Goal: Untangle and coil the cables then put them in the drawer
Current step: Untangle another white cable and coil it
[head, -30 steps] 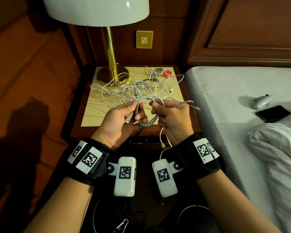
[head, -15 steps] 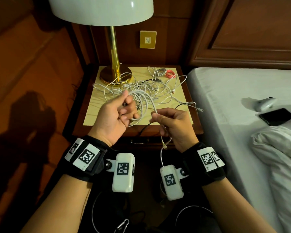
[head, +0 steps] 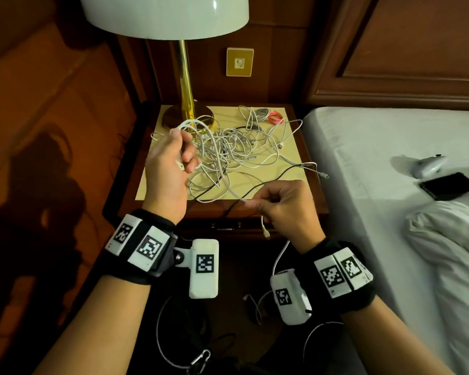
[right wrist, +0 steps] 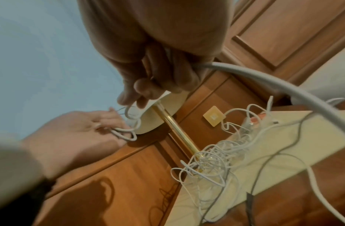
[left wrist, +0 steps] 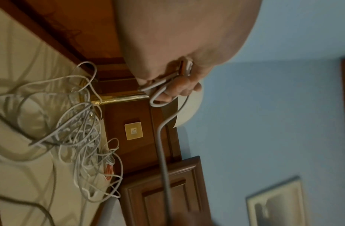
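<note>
A tangle of white cables (head: 236, 147) lies on the cream mat of the nightstand (head: 295, 158), with a black cable (head: 282, 173) crossing its front. My left hand (head: 184, 155) is raised near the lamp base and grips a few loops of one white cable (head: 194, 122), whose plug end shows by the palm. The left wrist view shows the fingers (left wrist: 179, 90) curled round those loops (left wrist: 158, 91). My right hand (head: 257, 204) pinches the same cable over the front edge; its tail hangs below. The drawer (head: 222, 226) under the top is closed.
A brass lamp (head: 186, 85) stands at the back left of the nightstand, and a small red cable coil (head: 275, 119) lies at the back right. The bed (head: 363, 158) on the right carries a black phone (head: 448, 185) and a white controller (head: 428, 166).
The hands have moved apart. The left hand went up and back toward the lamp base with the loops, while the right hand stayed near the front edge, drawing the cable out between them.
</note>
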A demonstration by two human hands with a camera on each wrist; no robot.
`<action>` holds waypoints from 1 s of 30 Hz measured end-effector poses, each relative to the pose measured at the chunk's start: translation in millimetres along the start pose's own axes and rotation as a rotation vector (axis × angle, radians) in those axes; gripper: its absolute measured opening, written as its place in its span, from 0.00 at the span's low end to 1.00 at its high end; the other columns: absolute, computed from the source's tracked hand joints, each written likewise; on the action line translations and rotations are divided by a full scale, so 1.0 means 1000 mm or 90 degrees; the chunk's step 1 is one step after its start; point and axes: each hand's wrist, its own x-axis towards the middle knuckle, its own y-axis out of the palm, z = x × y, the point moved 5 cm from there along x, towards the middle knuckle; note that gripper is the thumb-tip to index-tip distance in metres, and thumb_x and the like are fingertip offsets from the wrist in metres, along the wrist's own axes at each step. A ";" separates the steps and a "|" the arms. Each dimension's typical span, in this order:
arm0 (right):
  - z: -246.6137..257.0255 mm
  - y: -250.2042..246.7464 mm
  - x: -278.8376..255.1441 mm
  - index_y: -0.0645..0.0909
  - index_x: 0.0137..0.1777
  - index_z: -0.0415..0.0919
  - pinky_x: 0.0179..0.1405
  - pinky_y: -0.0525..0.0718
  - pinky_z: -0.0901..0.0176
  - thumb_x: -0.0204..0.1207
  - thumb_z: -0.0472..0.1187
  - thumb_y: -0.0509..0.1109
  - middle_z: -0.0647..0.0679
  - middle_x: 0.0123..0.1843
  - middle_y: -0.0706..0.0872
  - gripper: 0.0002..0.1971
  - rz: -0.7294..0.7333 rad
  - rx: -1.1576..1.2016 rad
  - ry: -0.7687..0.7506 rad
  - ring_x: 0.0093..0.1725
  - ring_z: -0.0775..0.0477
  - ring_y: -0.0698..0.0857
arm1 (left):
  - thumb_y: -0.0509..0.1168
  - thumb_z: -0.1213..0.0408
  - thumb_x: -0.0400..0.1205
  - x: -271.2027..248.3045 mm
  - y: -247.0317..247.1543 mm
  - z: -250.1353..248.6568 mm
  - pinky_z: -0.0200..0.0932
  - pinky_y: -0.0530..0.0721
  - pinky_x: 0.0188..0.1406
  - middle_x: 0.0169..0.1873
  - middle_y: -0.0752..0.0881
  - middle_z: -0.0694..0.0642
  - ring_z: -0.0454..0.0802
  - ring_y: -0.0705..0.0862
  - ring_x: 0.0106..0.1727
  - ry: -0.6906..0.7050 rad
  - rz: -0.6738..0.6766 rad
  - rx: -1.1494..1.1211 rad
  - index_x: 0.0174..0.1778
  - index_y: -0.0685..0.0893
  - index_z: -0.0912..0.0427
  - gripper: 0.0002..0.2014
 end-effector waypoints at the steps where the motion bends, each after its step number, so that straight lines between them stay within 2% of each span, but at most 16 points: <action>1: 0.005 0.005 0.000 0.85 0.28 0.39 0.21 0.70 0.67 0.65 0.34 0.82 0.57 0.15 0.76 0.09 0.042 -0.039 -0.004 0.17 0.59 0.73 | 0.51 0.63 0.90 0.000 0.003 0.000 0.40 0.72 0.36 0.23 0.72 0.48 0.45 0.69 0.25 0.013 0.008 0.064 0.37 0.77 0.57 0.16; 4: 0.021 0.011 0.001 0.87 0.32 0.34 0.21 0.71 0.68 0.65 0.34 0.82 0.57 0.15 0.77 0.06 0.133 -0.073 -0.022 0.16 0.59 0.74 | 0.52 0.64 0.89 -0.006 0.017 0.003 0.35 0.78 0.33 0.26 0.75 0.52 0.44 0.76 0.27 0.033 0.084 0.211 0.38 0.78 0.58 0.16; 6: 0.028 0.010 0.003 0.86 0.33 0.32 0.19 0.70 0.71 0.67 0.32 0.80 0.55 0.15 0.77 0.06 0.154 -0.008 -0.010 0.14 0.59 0.73 | 0.53 0.65 0.89 -0.012 0.025 0.007 0.33 0.81 0.35 0.28 0.79 0.54 0.44 0.80 0.29 0.039 0.131 0.259 0.39 0.80 0.60 0.15; 9: 0.035 0.000 0.009 0.84 0.33 0.31 0.18 0.69 0.72 0.68 0.27 0.77 0.54 0.15 0.78 0.06 0.103 0.120 -0.023 0.15 0.60 0.71 | 0.56 0.65 0.88 -0.019 0.031 0.013 0.28 0.78 0.35 0.27 0.85 0.51 0.41 0.84 0.30 0.015 0.163 0.302 0.40 0.83 0.61 0.14; 11: 0.036 -0.007 0.014 0.83 0.34 0.30 0.19 0.68 0.72 0.69 0.27 0.76 0.53 0.16 0.77 0.05 0.050 0.168 -0.045 0.15 0.60 0.71 | 0.57 0.64 0.87 -0.023 0.032 0.016 0.32 0.79 0.36 0.23 0.85 0.51 0.46 0.84 0.29 -0.023 0.188 0.294 0.39 0.84 0.61 0.15; 13: 0.035 -0.012 0.018 0.83 0.34 0.29 0.20 0.68 0.71 0.70 0.27 0.76 0.53 0.16 0.77 0.06 -0.005 0.188 -0.061 0.17 0.60 0.71 | 0.56 0.64 0.87 -0.027 0.035 0.020 0.36 0.79 0.33 0.19 0.80 0.54 0.51 0.81 0.24 -0.076 0.223 0.253 0.39 0.84 0.65 0.16; 16: 0.032 -0.015 0.023 0.81 0.33 0.32 0.19 0.68 0.69 0.68 0.30 0.79 0.50 0.19 0.76 0.09 -0.074 0.194 -0.071 0.18 0.58 0.70 | 0.55 0.63 0.87 -0.033 0.039 0.027 0.40 0.72 0.24 0.16 0.72 0.53 0.49 0.70 0.16 -0.169 0.236 0.126 0.36 0.81 0.66 0.18; 19: 0.023 -0.013 0.027 0.75 0.34 0.34 0.19 0.66 0.69 0.66 0.33 0.81 0.43 0.22 0.71 0.14 -0.127 0.218 -0.055 0.19 0.58 0.66 | 0.52 0.66 0.87 -0.035 0.041 0.032 0.36 0.66 0.23 0.21 0.74 0.49 0.41 0.65 0.17 -0.238 0.188 -0.070 0.38 0.76 0.63 0.14; 21: 0.012 -0.010 0.026 0.74 0.34 0.35 0.18 0.64 0.68 0.68 0.37 0.80 0.42 0.23 0.70 0.15 -0.125 0.257 -0.022 0.19 0.57 0.64 | 0.52 0.63 0.88 -0.034 0.039 0.034 0.36 0.64 0.29 0.20 0.72 0.46 0.40 0.63 0.17 -0.263 0.167 -0.169 0.38 0.74 0.60 0.14; 23: -0.004 -0.007 0.020 0.74 0.35 0.38 0.18 0.60 0.68 0.72 0.36 0.77 0.48 0.20 0.70 0.13 -0.096 0.335 0.036 0.19 0.55 0.62 | 0.51 0.59 0.88 -0.032 0.032 0.033 0.38 0.70 0.32 0.18 0.65 0.46 0.43 0.60 0.19 -0.253 0.153 -0.198 0.35 0.75 0.57 0.17; 26: -0.031 -0.002 0.008 0.75 0.39 0.37 0.17 0.58 0.69 0.75 0.27 0.71 0.51 0.20 0.72 0.09 -0.039 0.409 0.130 0.17 0.56 0.64 | 0.51 0.58 0.88 -0.022 0.016 0.025 0.40 0.76 0.34 0.20 0.64 0.47 0.45 0.61 0.20 -0.210 0.115 -0.233 0.34 0.76 0.56 0.18; 30: -0.053 -0.008 0.000 0.78 0.38 0.35 0.17 0.61 0.65 0.72 0.29 0.75 0.45 0.23 0.77 0.07 -0.036 0.303 0.172 0.17 0.53 0.66 | 0.52 0.55 0.86 -0.010 0.000 0.016 0.40 0.76 0.38 0.21 0.66 0.47 0.44 0.64 0.21 -0.158 0.076 -0.324 0.35 0.76 0.56 0.16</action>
